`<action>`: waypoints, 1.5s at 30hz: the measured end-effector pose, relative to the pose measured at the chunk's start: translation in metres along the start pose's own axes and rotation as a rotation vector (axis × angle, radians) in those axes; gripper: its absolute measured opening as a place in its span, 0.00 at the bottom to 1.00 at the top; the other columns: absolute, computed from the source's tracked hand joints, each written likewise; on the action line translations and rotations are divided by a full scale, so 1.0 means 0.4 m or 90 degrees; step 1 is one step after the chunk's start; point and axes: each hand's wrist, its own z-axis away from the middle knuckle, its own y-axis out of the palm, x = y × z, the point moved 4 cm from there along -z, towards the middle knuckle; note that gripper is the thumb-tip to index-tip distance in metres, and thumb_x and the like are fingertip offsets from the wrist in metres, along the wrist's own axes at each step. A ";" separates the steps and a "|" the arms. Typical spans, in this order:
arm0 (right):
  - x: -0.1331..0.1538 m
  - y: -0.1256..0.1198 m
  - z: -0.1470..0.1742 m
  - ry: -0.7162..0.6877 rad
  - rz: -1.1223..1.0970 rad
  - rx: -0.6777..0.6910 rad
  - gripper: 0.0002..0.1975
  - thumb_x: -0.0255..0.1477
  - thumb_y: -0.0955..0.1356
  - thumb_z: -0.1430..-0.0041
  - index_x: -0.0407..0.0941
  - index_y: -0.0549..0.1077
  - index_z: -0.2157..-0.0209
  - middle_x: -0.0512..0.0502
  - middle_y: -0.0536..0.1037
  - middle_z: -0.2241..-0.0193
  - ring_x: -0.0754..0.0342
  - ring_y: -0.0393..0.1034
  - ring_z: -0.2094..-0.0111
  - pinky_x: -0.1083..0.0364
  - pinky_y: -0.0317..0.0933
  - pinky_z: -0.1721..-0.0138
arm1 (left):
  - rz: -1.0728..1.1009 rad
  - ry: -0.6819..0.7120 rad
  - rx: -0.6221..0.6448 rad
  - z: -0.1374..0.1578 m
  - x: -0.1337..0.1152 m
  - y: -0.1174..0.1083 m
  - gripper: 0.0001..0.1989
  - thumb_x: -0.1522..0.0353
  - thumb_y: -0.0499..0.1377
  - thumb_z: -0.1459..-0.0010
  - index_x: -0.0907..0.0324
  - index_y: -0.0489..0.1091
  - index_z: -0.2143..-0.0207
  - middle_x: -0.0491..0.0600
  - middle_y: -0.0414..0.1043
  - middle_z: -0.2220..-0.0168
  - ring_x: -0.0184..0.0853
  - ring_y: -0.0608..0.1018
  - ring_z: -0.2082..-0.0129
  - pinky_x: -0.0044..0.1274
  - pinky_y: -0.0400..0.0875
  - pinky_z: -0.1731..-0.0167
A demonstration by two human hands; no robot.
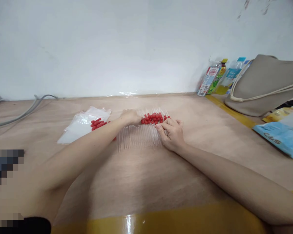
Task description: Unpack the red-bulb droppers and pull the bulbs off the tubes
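A row of thin clear tubes [139, 136] lies side by side on the table, their narrow ends toward me. Just behind it is a cluster of red rubber bulbs [152, 118], with more clear tubes pointing away toward the wall; they look like droppers. My left hand [131, 117] is at the left end of the cluster, its fingers blurred and turned away from view. On the other side, my right hand [172, 133] is closed, thumb and forefinger pinched at the right end of the row. What they hold is too small to make out.
Loose red bulbs [97, 124] lie on clear plastic bags [80, 125], partly behind my left forearm. A grey cable [26, 112] runs along the left. Bottles [210, 79], a grey-beige bag [266, 84] and a blue tissue pack [280, 138] occupy the right. Yellow tape [161, 217] crosses the near table edge.
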 end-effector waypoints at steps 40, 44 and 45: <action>0.058 -0.002 0.011 -0.178 0.053 0.026 0.21 0.37 0.61 0.42 0.44 0.63 0.48 0.44 0.70 0.52 0.50 0.61 0.50 0.48 0.43 0.47 | 0.007 0.435 -0.315 0.329 0.056 -0.015 0.06 0.72 0.52 0.42 0.60 0.66 0.62 0.50 0.68 0.65 0.34 0.69 0.63 0.27 0.65 0.61; 0.065 0.007 0.011 -0.221 0.054 0.053 0.18 0.38 0.62 0.42 0.46 0.68 0.53 0.47 0.75 0.58 0.51 0.64 0.53 0.46 0.38 0.45 | -0.015 0.461 -0.282 0.342 0.032 0.001 0.06 0.70 0.53 0.42 0.59 0.67 0.63 0.48 0.71 0.65 0.34 0.69 0.65 0.27 0.63 0.63; 0.065 0.009 0.011 -0.224 0.052 0.049 0.16 0.38 0.62 0.42 0.46 0.70 0.55 0.48 0.76 0.61 0.52 0.65 0.55 0.46 0.37 0.45 | -0.026 0.462 -0.287 0.344 0.030 0.002 0.05 0.70 0.54 0.43 0.59 0.67 0.63 0.48 0.72 0.66 0.34 0.69 0.65 0.27 0.62 0.64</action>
